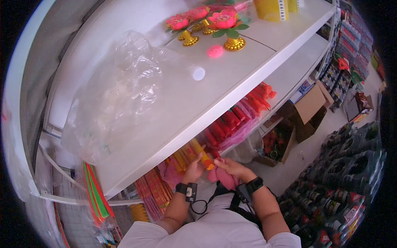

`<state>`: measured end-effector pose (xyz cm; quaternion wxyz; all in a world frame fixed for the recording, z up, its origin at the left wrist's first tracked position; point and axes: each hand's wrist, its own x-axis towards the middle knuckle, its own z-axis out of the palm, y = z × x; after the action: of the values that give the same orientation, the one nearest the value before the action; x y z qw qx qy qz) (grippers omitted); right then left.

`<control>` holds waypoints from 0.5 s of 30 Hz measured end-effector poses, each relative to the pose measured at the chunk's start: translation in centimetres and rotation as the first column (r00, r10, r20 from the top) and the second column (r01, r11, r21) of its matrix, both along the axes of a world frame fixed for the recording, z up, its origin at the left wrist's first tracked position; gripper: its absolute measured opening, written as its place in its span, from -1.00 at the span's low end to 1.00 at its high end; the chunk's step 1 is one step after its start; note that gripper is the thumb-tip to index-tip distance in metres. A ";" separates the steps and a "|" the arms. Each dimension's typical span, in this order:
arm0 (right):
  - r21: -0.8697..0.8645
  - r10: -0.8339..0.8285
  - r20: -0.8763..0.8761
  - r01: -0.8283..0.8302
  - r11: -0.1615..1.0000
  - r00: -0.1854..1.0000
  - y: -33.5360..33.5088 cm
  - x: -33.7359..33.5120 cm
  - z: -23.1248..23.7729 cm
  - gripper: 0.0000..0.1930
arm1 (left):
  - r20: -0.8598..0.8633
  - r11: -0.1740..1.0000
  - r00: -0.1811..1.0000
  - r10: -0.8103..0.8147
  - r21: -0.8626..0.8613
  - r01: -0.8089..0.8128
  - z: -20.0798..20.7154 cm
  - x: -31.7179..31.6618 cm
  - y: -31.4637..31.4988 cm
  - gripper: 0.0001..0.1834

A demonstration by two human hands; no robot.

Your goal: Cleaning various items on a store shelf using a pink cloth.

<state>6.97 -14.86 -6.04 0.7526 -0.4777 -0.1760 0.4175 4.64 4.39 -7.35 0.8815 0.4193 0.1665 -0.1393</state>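
Observation:
Just under the front edge of the upper white shelf, a yellow roll with an orange end (202, 154) points toward me. My left hand (193, 170) is closed around its left side. The fingers of my right hand (233, 168) are pinched by its near end and hold a bunched pink cloth (226, 179), which hangs below them. Whether the right fingers also touch the roll is hard to see. More yellow packets (178, 160) lie left of the roll on the lower shelf, with red wrapped bundles (225, 124) to its right.
On the upper shelf (182, 103) lie crumpled clear plastic bags (120, 91), a small white cylinder (199, 73) and pink lotus ornaments on gold stands (234, 43). Patterned red-gold packets (154, 188) fill the lower left. Cardboard boxes (308, 108) and shrink-wrapped goods (339, 182) stand at right.

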 end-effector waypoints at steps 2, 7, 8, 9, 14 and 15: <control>-0.066 -0.194 -0.011 0.193 0.979 0.981 0.1 0.5 -2.2 -0.55 | 0.040 0.998 0.999 0.014 0.053 -0.016 -0.1 -0.3 0.3 -0.53; -0.130 -0.308 0.007 0.306 0.943 0.951 -1.5 1.4 -3.1 -0.56 | -0.143 0.988 0.985 0.100 0.127 -0.081 -0.8 0.7 3.5 -0.69; -0.165 -0.326 -0.041 0.316 0.935 0.944 -1.8 1.4 -3.0 -0.57 | -0.144 0.989 0.985 0.095 0.130 -0.076 -1.2 0.9 4.0 -0.69; -0.163 -0.330 -0.043 0.320 0.933 0.943 -1.7 1.5 -3.4 -0.57 | -0.105 0.978 0.987 0.124 0.179 -0.103 -1.6 1.1 4.4 -0.66; -0.111 -0.460 -0.227 0.446 0.888 0.858 -1.9 1.4 -4.1 -0.55 | 0.019 0.936 0.980 0.199 0.292 -0.196 -1.7 2.0 3.0 -0.48; -0.112 -0.462 -0.228 0.448 0.887 0.857 -2.0 1.3 -4.1 -0.55 | 0.066 0.908 0.981 0.184 0.372 -0.195 -1.6 1.9 2.4 -0.44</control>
<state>8.31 -16.81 -10.14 0.8326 -0.4700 0.0488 0.2889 6.56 6.81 -8.90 0.7964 0.5644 0.2172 -0.0125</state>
